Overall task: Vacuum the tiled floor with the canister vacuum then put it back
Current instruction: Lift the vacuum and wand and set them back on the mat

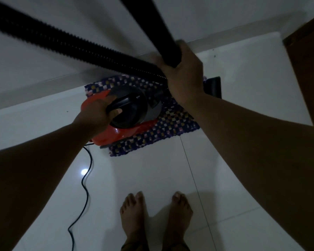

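Left hand (98, 113) gripping red vacuum (116, 131) handle, right hand (183, 77) gripping wand (152, 28)

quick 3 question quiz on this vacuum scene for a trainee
1. True or false: the left hand grips the vacuum's top handle.
2. What does the right hand hold? A hose B tube C cord
3. What lies under the vacuum?

Key: 1 true. 2 B, the black tube. 3 A checkered mat on the tiled floor.

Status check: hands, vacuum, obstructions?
Left hand gripping canister vacuum handle. Right hand shut on wand. Vacuum over checkered mat. Cord trailing near feet.
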